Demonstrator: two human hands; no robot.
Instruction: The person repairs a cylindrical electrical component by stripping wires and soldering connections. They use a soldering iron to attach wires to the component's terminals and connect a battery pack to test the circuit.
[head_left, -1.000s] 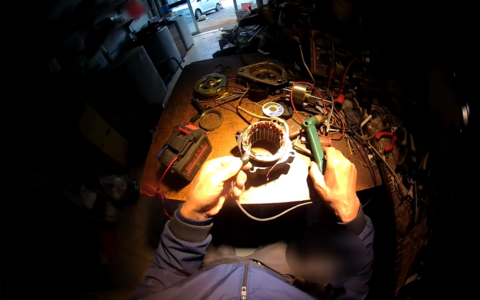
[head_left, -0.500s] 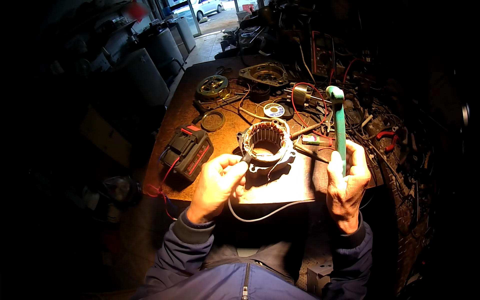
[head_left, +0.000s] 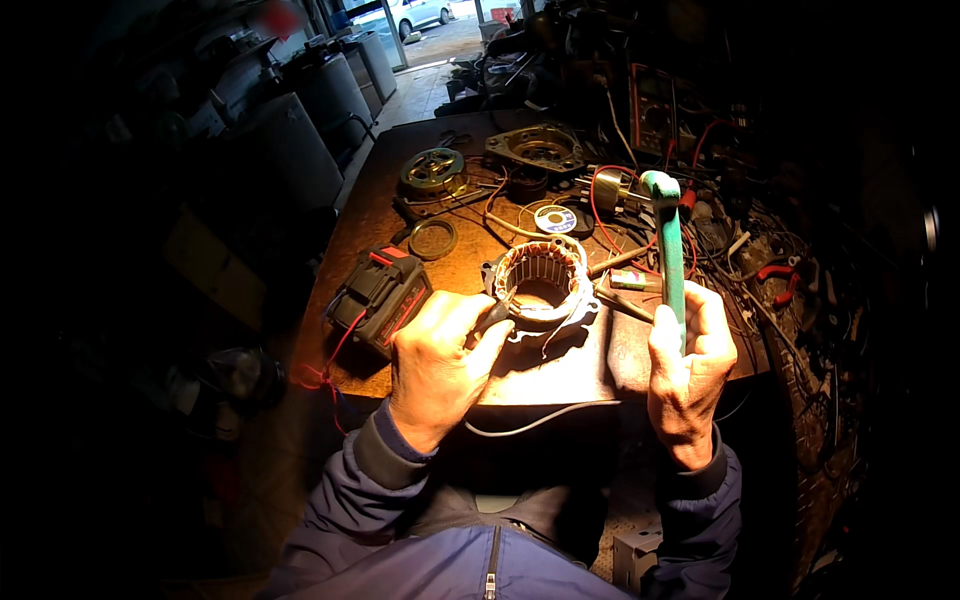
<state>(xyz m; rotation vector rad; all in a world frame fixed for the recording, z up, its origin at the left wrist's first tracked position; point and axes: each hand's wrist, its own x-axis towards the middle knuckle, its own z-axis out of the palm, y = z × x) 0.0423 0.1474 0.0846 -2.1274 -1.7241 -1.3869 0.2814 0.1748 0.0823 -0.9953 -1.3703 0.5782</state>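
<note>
A ring-shaped motor stator (head_left: 540,318) with copper windings and a slotted inner wall lies on the brightly lit front of the table. My left hand (head_left: 440,360) is closed at its near left rim, pinching a short black tool (head_left: 492,316). The tool's thin tip reaches the near inside edge of the stator; its kind is mostly hidden by my fingers. A grey cable (head_left: 545,419) curves below this hand, and I cannot tell whether it joins the tool. My right hand (head_left: 690,370) grips a green rod with a knobbed, bent top (head_left: 670,250), held upright right of the stator.
At the left stands a black and red battery pack (head_left: 380,297) with thin wires. Behind lie a metal ring (head_left: 433,240), a round metal cover (head_left: 433,173), a cast housing (head_left: 537,149), a solder spool (head_left: 556,219) and a rotor (head_left: 612,190). Tangled wires and tools, including red-handled pliers (head_left: 780,280), crowd the right.
My left hand has turned and moved slightly up and right, closer over the stator's rim. In my right hand the green rod's top has tipped slightly left. The view has shifted a little.
</note>
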